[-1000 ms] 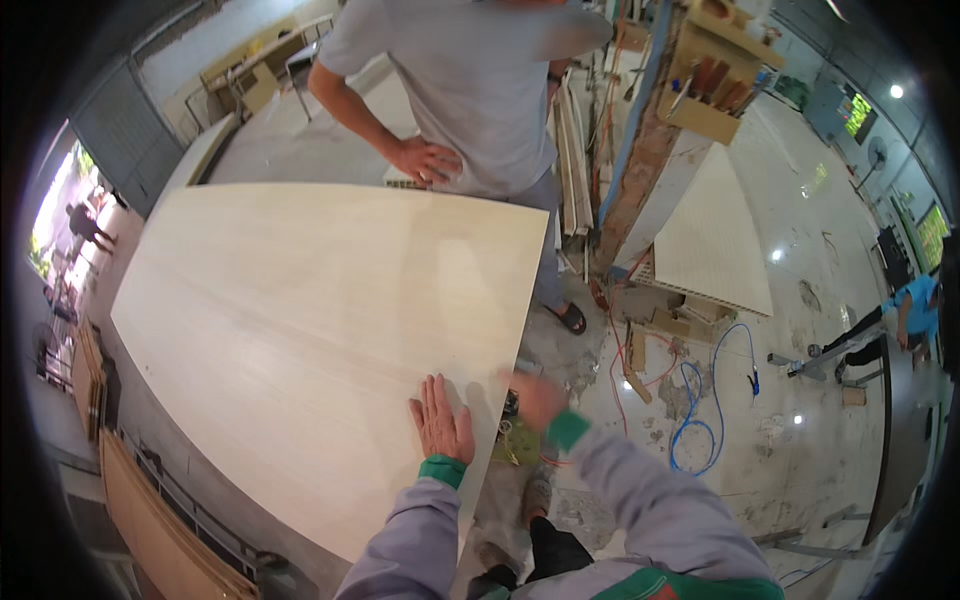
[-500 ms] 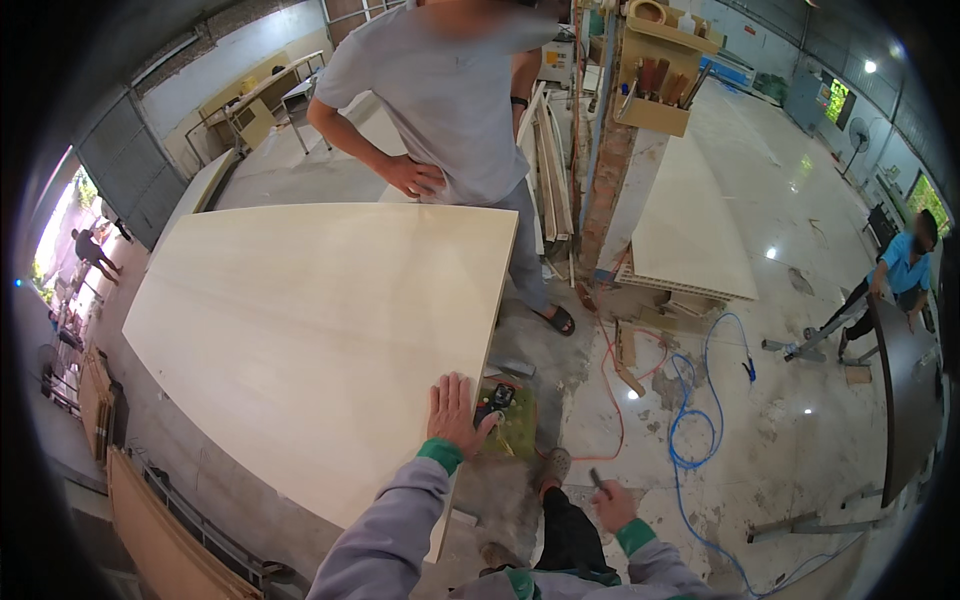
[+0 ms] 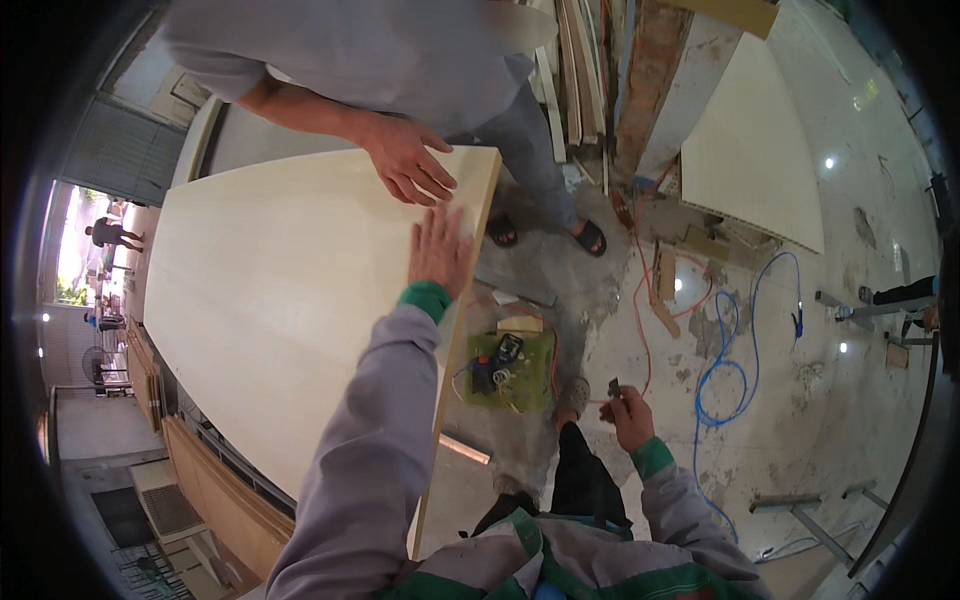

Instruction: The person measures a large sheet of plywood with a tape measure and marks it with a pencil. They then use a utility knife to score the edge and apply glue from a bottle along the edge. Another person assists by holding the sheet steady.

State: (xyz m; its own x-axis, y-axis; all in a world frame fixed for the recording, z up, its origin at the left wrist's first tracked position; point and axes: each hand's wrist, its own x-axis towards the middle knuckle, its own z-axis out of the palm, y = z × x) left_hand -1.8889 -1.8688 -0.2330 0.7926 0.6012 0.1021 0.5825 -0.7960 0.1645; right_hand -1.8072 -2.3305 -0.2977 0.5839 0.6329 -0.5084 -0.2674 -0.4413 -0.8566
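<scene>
Up the flat cream wood-like panel (image 3: 290, 280), I've shifted left hand (image 3: 436, 250), fingers loosely spread, gaining reach; right hand (image 3: 631, 417), off-panel, pinches small dark piece (image 3: 614, 386).

Mostly ones, two pairs, by my count

I count one large, flat, cream board (image 3: 270, 250) beneath my left fingers (image 3: 440, 238), one small dark piece (image 3: 614, 386) in my right fingers (image 3: 624, 404), one squarish green tray (image 3: 537, 388), one looped blue hose (image 3: 714, 424), two black open-toed sandals (image 3: 591, 238) and two brownish clogs (image 3: 575, 393).
</scene>
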